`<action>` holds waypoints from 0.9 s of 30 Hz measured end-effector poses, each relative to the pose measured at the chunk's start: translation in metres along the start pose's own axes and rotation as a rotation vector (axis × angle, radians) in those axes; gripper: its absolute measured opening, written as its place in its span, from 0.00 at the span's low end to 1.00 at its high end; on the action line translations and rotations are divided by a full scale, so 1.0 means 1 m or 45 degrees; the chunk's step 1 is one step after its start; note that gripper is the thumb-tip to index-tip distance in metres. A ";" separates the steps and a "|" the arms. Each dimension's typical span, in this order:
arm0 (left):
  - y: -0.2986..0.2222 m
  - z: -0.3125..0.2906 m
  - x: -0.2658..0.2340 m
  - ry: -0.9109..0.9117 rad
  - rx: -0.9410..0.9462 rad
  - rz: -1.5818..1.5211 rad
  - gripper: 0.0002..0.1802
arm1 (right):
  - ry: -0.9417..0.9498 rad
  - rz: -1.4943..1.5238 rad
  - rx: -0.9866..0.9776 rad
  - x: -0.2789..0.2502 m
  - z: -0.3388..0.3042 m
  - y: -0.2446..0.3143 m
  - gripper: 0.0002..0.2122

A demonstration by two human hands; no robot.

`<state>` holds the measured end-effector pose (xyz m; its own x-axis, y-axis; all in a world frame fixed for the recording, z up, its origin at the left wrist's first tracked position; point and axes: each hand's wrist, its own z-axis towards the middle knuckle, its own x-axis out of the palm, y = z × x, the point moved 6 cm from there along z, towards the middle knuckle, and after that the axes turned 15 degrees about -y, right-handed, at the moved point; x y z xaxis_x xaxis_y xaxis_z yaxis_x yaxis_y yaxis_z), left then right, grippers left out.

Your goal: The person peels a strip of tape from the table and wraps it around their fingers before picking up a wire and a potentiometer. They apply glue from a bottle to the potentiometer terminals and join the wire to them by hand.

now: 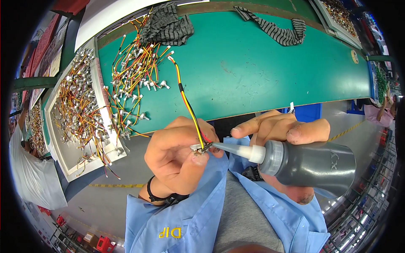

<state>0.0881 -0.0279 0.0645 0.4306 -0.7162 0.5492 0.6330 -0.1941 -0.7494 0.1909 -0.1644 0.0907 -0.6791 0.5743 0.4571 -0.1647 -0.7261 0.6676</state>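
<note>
1. While the left hand [179, 154] pinches a small metal part with red, yellow and black wires [201, 147] between thumb and fingertips, those wires rise from it toward the far green-topped workbench [261, 67].
2. Closed around a dark grey plastic squeeze bottle with a white nozzle [308, 164], the right hand [287, 130] holds it on its side, near the person's chest.
3. Its nozzle tip touches the metal part at the left fingertips.
4. A black band [162, 197] circles the left wrist, above the light blue work shirt [190, 223].
5. On the bench's left end lies a loose heap of wired metal parts [135, 71]; further left, a white tray [84, 122] holds more.
6. Two striped grey cloths [166, 25] lie along the far edge.
7. Another person in white [29, 177] stands at the far left.
</note>
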 end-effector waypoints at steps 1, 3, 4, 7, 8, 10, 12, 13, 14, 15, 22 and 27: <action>0.000 -0.001 -0.002 -0.002 -0.011 0.003 0.12 | 0.000 0.003 0.000 -0.002 0.000 -0.001 0.36; 0.000 -0.004 -0.004 -0.008 -0.032 0.010 0.12 | 0.102 -0.039 -0.006 -0.004 0.002 -0.004 0.36; -0.001 -0.005 -0.005 -0.009 -0.028 0.015 0.12 | 0.154 -0.058 -0.009 -0.003 0.002 -0.005 0.37; 0.002 -0.004 -0.003 -0.035 -0.138 -0.107 0.12 | -0.155 -0.012 0.034 -0.012 0.005 -0.004 0.37; 0.001 -0.003 -0.001 -0.030 -0.140 -0.111 0.12 | -0.310 0.010 0.055 -0.016 0.006 -0.004 0.38; 0.004 -0.001 0.001 -0.051 -0.263 -0.199 0.13 | -0.620 0.056 0.095 -0.024 0.006 -0.002 0.39; 0.004 -0.001 0.000 -0.060 -0.307 -0.219 0.13 | -0.921 0.137 0.142 -0.034 -0.002 -0.008 0.41; 0.005 -0.002 0.000 -0.081 -0.344 -0.232 0.14 | -0.921 0.148 0.140 -0.038 -0.002 -0.010 0.41; 0.005 -0.002 0.000 -0.102 -0.382 -0.244 0.14 | -0.864 0.339 0.241 -0.045 -0.001 -0.017 0.40; 0.007 -0.003 -0.001 -0.124 -0.422 -0.257 0.14 | -0.803 0.528 0.341 -0.051 0.000 -0.025 0.39; 0.014 0.002 0.003 -0.084 -0.516 -0.272 0.14 | -0.723 0.804 0.555 -0.051 0.001 -0.040 0.37; 0.016 0.006 0.008 -0.076 -0.578 -0.334 0.14 | -0.754 0.739 0.578 -0.056 0.002 -0.045 0.37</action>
<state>0.1058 -0.0331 0.0590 0.3393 -0.5679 0.7500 0.3875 -0.6421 -0.6615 0.2382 -0.1632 0.0366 -0.0733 0.3584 0.9307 0.4639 -0.8139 0.3499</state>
